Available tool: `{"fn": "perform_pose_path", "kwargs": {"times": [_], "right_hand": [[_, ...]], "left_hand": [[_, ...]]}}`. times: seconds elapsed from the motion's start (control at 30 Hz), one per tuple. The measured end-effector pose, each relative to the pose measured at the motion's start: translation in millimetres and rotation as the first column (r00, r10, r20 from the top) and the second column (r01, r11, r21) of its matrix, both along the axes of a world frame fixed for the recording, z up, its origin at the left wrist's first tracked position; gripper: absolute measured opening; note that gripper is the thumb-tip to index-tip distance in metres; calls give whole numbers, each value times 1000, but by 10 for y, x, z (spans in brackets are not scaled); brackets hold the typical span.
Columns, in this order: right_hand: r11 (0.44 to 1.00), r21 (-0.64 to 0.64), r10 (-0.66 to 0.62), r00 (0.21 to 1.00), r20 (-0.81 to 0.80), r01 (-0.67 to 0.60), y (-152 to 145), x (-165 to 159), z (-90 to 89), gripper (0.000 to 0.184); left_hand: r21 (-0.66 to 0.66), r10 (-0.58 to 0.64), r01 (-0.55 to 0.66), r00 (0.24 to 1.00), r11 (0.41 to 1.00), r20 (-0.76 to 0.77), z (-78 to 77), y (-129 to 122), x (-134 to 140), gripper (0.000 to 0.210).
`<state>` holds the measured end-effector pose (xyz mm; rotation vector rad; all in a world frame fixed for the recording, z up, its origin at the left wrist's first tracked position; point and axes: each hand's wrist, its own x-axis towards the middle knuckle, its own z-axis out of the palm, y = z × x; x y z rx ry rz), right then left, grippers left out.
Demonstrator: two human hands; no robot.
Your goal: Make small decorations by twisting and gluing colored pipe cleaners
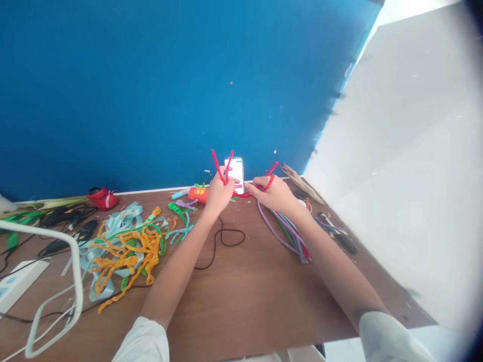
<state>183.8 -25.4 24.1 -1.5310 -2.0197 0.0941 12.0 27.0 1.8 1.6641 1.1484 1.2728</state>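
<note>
Head view: both hands are pinched nearly closed on some fuzzy red stems (241, 195), with two ends poking up in a V from the left hand (220, 191) and more red sticking out past the right hand (277, 194). The stretch between them sits just in front of the phone (238, 169), toward the far side of the surface (245, 281). I'd guess it's a bending or twisting step; next move probably calls for firm pinches both sides.
</note>
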Motion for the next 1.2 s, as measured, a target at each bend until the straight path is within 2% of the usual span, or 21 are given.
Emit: {"fn": "perform_pose_path", "kwargs": {"times": [0.1,0.3,0.4,0.57,0.83,1.07,1.2], "right_hand": [[1000,-17,-12,1000,22,12,17,15,-5,45],[996,-86,32,994,101,-23,19,49,7,35],[988,-146,70,987,143,-49,9,58,15,31],[984,-180,14,991,136,11,13,81,14,11],[990,-103,-100,995,-29,96,64,126,-11,23],[973,-156,-151,980,130,171,61,21,-91,27],[974,-152,-157,983,95,170,58,1,-86,25]], "left_hand": [[-32,-85,89,989,995,122,25,-16,15,43],[-76,-159,176,968,981,194,29,-9,31,23],[-72,-148,160,977,984,151,-9,15,22,29],[-87,-176,176,984,981,14,-53,7,55,32],[-31,-163,161,981,987,-108,-113,8,78,35],[-29,-196,194,965,981,-174,-143,4,103,34],[-28,-185,183,969,983,-164,-114,-22,110,23]]}}
